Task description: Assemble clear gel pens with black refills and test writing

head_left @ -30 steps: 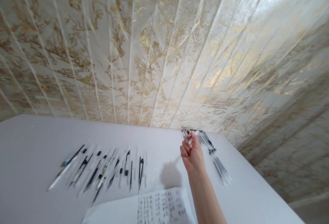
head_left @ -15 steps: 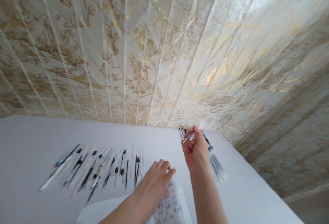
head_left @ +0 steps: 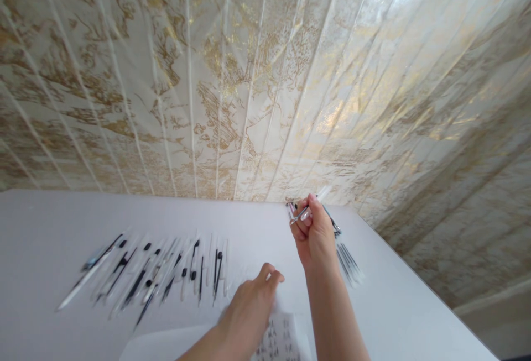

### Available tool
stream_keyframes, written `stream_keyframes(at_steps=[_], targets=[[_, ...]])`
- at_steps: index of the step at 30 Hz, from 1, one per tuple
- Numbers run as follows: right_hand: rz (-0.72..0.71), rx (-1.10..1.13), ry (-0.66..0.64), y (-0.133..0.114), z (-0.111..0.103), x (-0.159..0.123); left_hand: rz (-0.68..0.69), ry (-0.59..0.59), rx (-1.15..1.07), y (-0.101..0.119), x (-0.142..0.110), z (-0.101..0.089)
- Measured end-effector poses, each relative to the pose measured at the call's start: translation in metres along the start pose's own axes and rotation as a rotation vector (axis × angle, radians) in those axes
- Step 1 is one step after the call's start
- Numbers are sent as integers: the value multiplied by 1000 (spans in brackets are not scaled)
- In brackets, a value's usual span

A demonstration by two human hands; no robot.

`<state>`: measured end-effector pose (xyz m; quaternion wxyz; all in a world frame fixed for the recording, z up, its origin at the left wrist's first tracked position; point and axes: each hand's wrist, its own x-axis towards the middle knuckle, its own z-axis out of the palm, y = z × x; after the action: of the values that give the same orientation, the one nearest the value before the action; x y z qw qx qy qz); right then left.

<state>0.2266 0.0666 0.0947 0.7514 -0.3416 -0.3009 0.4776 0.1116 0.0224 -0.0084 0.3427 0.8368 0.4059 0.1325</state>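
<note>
My right hand (head_left: 316, 236) is raised over the white table (head_left: 62, 217), its fingers closed round a clear-barrelled pen (head_left: 309, 210) whose tip points left. Just beyond it lies a small pile of pens (head_left: 346, 259) near the table's far right corner. My left hand (head_left: 254, 303) rests palm down with its fingers curled on the top edge of a sheet of paper with handwritten columns (head_left: 277, 341). It is blurred by motion. A long row of pens in clear sleeves (head_left: 157, 272) lies to the left of it.
A shiny cream and gold patterned curtain (head_left: 249, 84) hangs right behind the table. The table's right edge (head_left: 435, 300) runs diagonally towards the near right, with floor beyond it.
My left hand has come into view and settled on the sheet's top edge, then drawn back a little. My right hand has lifted a pen slightly up from the pile.
</note>
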Motion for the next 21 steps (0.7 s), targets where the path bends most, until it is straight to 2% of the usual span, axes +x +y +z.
stream_keyframes(at_steps=[5, 9, 11, 15, 18, 21], targets=[[6, 30, -4, 1, 1, 0, 59, -85, 116, -1, 3, 4], [18, 12, -19, 2, 2, -1, 134, -78, 142, -6, 8, 14], [21, 1, -22, 2, 2, -1, 225, -111, 145, -11, 9, 26], [32, -13, -25, 3, 2, -1, 439, -200, 144, -16, 11, 63], [36, -19, -33, 5, 2, -2, 466, -180, 135, -15, 12, 84], [40, -31, -49, 7, 2, -3, 489, -184, 116, -17, 14, 89]])
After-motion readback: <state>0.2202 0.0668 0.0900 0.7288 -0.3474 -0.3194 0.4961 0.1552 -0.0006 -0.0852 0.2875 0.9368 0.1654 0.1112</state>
